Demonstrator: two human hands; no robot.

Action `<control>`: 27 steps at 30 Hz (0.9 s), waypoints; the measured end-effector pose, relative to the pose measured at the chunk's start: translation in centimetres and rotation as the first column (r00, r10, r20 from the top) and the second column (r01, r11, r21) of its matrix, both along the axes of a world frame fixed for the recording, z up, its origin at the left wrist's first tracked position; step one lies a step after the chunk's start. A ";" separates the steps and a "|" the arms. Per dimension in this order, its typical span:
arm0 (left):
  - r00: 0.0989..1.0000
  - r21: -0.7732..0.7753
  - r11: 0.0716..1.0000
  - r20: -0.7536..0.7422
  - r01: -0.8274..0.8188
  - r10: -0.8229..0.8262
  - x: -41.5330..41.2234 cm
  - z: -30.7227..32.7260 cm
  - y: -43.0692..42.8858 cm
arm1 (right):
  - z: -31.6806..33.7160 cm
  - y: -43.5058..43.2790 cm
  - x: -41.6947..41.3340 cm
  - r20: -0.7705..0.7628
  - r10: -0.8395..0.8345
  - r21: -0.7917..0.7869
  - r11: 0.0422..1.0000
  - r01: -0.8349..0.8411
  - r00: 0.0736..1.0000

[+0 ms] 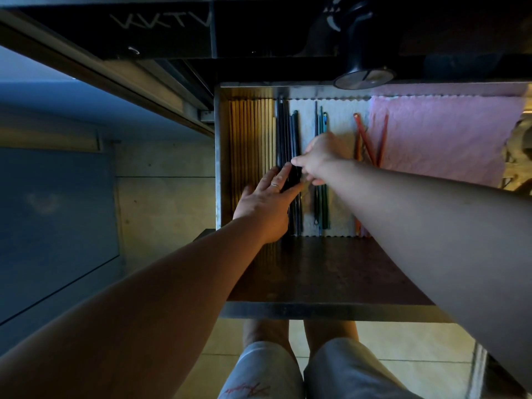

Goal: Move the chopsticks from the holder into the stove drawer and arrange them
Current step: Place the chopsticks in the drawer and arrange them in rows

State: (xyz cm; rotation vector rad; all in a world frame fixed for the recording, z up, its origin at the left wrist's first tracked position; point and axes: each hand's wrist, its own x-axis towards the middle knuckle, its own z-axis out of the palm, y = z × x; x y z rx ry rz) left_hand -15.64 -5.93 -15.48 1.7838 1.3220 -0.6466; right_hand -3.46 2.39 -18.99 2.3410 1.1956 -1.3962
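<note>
The stove drawer (331,311) stands pulled out below the stove. Inside lie several wooden chopsticks (250,133) in a row at the left, then a bundle of black chopsticks (288,131), a few dark green ones (321,122) and red ones (364,139) further right. My left hand (264,205) lies flat with straight fingers against the left side of the black bundle. My right hand (319,158) reaches in from the right, thumb and fingers pinching the black chopsticks near their middle. The holder is out of view.
A white mat (336,110) lines the drawer under the chopsticks, and a pink cloth (443,133) covers its right part. A black stove knob (364,73) juts out above the drawer's back. My knees (288,367) are under the drawer's front edge.
</note>
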 end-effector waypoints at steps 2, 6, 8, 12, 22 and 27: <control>1.000 0.005 1.000 0.004 -0.001 0.001 0.0 0.0 -0.1 | 0.0 -0.1 -0.2 0.012 -0.002 0.024 1.000 0.002 1.000; 1.000 0.012 1.000 0.009 -0.015 0.015 0.0 0.0 -0.1 | -0.2 0.0 -0.5 0.028 0.022 0.029 0.999 -0.022 0.999; 1.000 0.009 1.000 0.005 -0.006 0.005 0.0 0.1 -0.1 | 0.0 0.1 -0.4 0.043 0.032 0.037 0.999 -0.034 0.999; 1.000 -0.018 1.000 -0.021 0.013 -0.013 -0.1 0.0 0.0 | 0.0 0.1 -0.2 0.056 0.064 0.081 0.994 -0.068 0.996; 1.000 0.084 0.996 -0.012 -0.027 0.028 0.6 0.2 -0.2 | 0.5 -1.4 2.2 0.048 0.116 0.344 0.930 -0.126 0.992; 1.000 0.097 0.995 -0.015 -0.009 0.011 1.4 0.0 0.1 | 0.7 -2.4 3.1 0.056 0.132 0.353 0.925 -0.143 0.990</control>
